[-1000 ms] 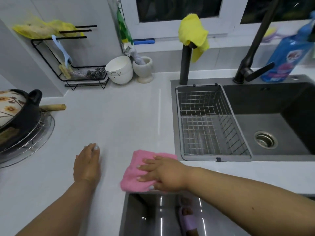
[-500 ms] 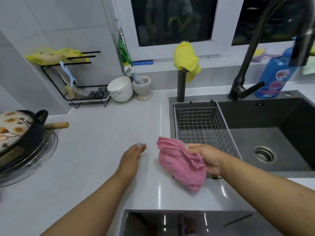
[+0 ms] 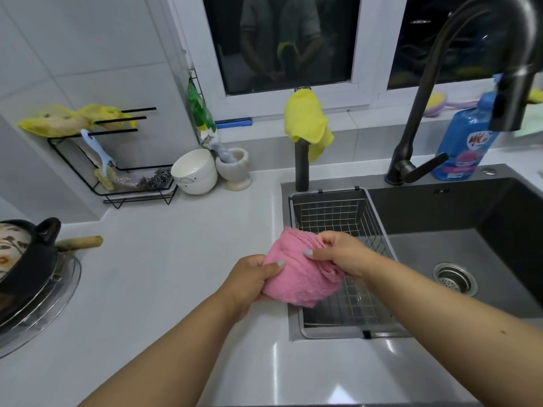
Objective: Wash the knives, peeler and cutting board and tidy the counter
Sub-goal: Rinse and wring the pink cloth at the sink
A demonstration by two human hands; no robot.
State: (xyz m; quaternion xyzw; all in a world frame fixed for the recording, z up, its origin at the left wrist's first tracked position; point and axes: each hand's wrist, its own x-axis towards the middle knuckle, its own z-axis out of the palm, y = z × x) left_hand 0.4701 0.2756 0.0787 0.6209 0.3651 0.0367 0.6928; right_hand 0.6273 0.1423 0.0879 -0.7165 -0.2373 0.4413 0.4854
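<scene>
**Both hands on the cloth, worktop nearly bare**

Both of my hands grip the pink cloth (image 3: 299, 274): my left hand (image 3: 252, 284) pinches its near-left edge with thumb on top, and my right hand (image 3: 342, 255) bunches its far-right side in closed fingers. The cloth hangs in the air over the left rim of the sink (image 3: 426, 207), partly above the wire basket (image 3: 338, 212) that sits in the sink's left end.

I see no knives and no cutting board anywhere, so I judge the washing is done and they are stowed out of view, though I cannot confirm it. A light blue tool (image 3: 98, 151) that may be the peeler hangs in the black wire rack (image 3: 117, 183), well left of the sink against the wall. The basket looks empty. What seems left is to rinse or wring the cloth and put it away.

The worktop (image 3: 164, 274) left of the sink is pale, smooth and free of scraps as far as I can tell, with glare near its front edge. Behind the sink stand a dark faucet (image 3: 435, 92), a blue bottle (image 3: 467, 142) and a post draped with a yellow cloth (image 3: 307, 121). A white bowl (image 3: 194, 171) and a small stone mortar (image 3: 235, 168) sit left of that post. Far left of the sink, a dark pot (image 3: 26, 259) rests on a stove. The window above the sink is dark.
</scene>
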